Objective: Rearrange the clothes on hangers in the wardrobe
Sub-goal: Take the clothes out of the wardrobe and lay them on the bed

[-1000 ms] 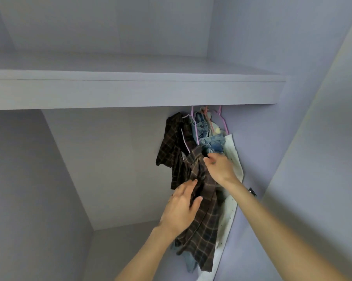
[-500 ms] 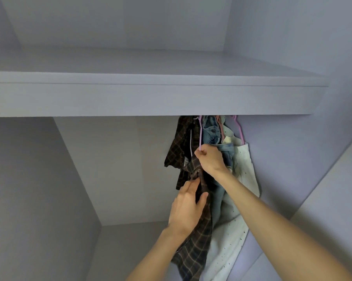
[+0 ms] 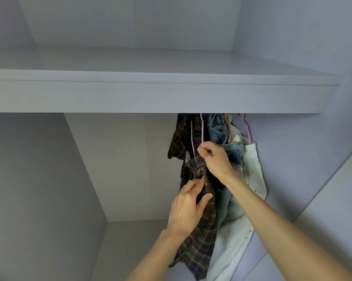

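Clothes bunched at the right end of the pale lilac wardrobe (image 3: 73, 159), hanging just below the thick horizontal shelf (image 3: 150, 94); the rail itself is hidden behind the shelf edge.

Items, left to right:
- dark brown plaid shirt (image 3: 199, 240), long, draped down past both hands
- thin lilac wire hanger (image 3: 202, 130) rising up under the shelf
- blue denim garment (image 3: 217, 128), folded and crumpled
- white speckled fabric garment (image 3: 252, 179), nearest the right wall, on a pink hanger (image 3: 246, 128)

Right hand (image 3: 215, 161): raised, fingers pinched closed around the lower end of the lilac wire hanger, just where the plaid shirt's collar bunches below it. Forearm runs down to the lower right corner of the view.

Left hand (image 3: 188, 207): lower, palm against the plaid shirt, thumb and fingertips nipping a fold of the cloth near a button band. Grip narrow, holding fabric only.

Plaid shirt hangs between the two hands, its upper part gathered in a knot-like bunch, its lower tail loose and reaching toward the wardrobe floor. Denim and white garments lie just behind and to the right of the right wrist, touching each other.

Left two thirds of the hanging space shows only bare back panel and side wall.
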A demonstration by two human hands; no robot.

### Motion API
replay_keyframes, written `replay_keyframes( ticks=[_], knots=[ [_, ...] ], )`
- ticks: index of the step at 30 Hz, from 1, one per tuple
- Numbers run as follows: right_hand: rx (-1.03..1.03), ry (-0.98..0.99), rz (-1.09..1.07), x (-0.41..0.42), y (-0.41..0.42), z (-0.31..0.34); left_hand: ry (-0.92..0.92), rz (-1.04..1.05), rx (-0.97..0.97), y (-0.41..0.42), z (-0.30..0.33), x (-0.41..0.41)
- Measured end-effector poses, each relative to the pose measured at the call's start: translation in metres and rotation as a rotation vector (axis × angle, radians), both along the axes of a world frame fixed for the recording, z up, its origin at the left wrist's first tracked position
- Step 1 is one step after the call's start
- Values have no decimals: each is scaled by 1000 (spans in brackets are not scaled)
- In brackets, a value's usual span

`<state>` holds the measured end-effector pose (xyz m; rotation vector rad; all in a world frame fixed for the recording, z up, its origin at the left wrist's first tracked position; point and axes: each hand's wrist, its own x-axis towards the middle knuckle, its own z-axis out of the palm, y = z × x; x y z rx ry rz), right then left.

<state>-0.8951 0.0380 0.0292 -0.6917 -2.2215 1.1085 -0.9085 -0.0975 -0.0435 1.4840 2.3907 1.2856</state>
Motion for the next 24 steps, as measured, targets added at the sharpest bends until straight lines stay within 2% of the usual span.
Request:
replay_keyframes(
  ticks=[2, 6, 11, 14, 17, 20, 24],
  knots=[
    [-2, -27, 17, 4, -7, -11, -6, -34, -37, -14, -8, 0],
    [31, -91, -89, 17, -21, -36, -19, -40, -29, -55, -25, -10],
    [351, -325, -69, 41, -49, -61, 8, 160, -20, -121, -33, -60],
    [582, -439, -25, 49, -65, -67, 24, 299, -105, -164, -37, -92],
    [710, -377, -2, 51, -81, -68, -17, 349, -210, -202, -39, -112],
    [816, -177, -5, 47, -96, -68, 13, 363, -297, -230, -33, -122],
    [769, 33, -3, 38, -121, -67, 139, 349, -353, -262, -18, -127]
  ],
)
